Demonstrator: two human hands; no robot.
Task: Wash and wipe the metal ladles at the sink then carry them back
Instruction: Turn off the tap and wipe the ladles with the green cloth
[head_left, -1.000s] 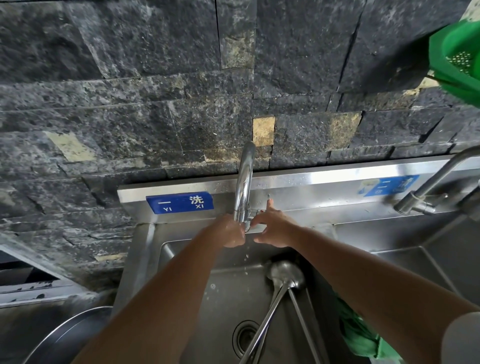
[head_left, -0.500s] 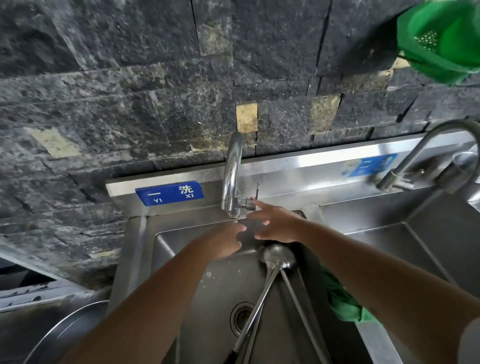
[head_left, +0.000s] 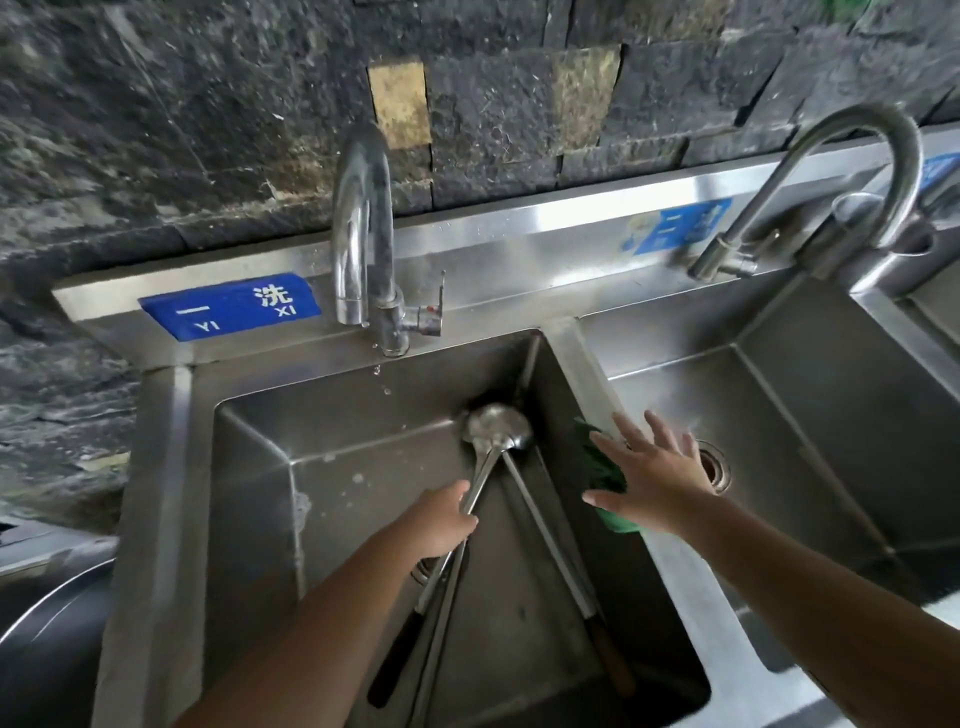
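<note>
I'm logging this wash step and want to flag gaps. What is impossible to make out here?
Head view:
- Ladles: bowls overlap, count unclear.
- Left hand: fingers hidden behind the ladle handles; grip unclear.
- Green cloth: mostly behind the right hand.
- Second blue label: blurred, unreadable.

"一 洗 YI XI", blue label (head_left: 228, 306)

Sink (head_left: 171, 467), both taps (head_left: 363, 218) and ladles (head_left: 498, 431): bare silver steel, ladle handle ends black. Cloth (head_left: 602, 467) on divider: green. Label (head_left: 228, 306): blue, white characters; wall (head_left: 208, 114): mottled dark grey stone, tan patches.
</note>
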